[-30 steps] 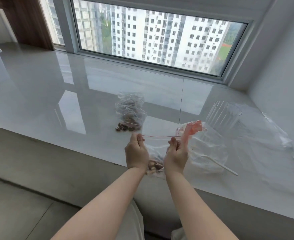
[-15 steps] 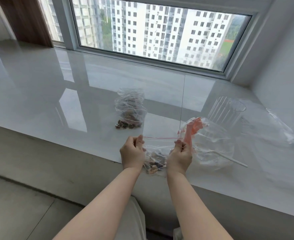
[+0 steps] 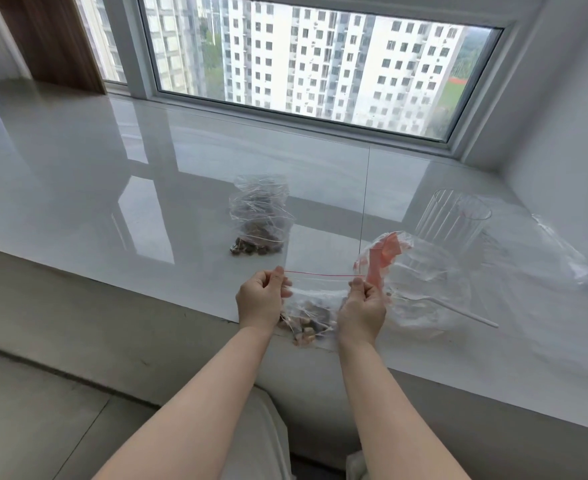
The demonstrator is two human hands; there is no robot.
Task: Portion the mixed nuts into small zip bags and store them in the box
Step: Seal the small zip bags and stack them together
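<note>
I've got both hands up just above the front edge of the white tabletop [image 3: 77,174]. My left hand [image 3: 259,301] pinches the left end of the small zip bag [image 3: 315,303] at its red seal strip, thumb & fingers curled on it; my right hand [image 3: 363,308] pinches the right end the same way, strip stretched level between them. The mixed nuts [image 3: 304,325] sit in the bag's bottom, hanging btwn my wrists. Behind, near center, a second filled bag [image 3: 261,216] stands on the tabletop. To the right: a large crumpled clear bag [image 3: 420,282] w/ orange print, a white plastic spoon [image 3: 458,308] on it, and a clear cup [image 3: 453,220] lying tilted.
</note>
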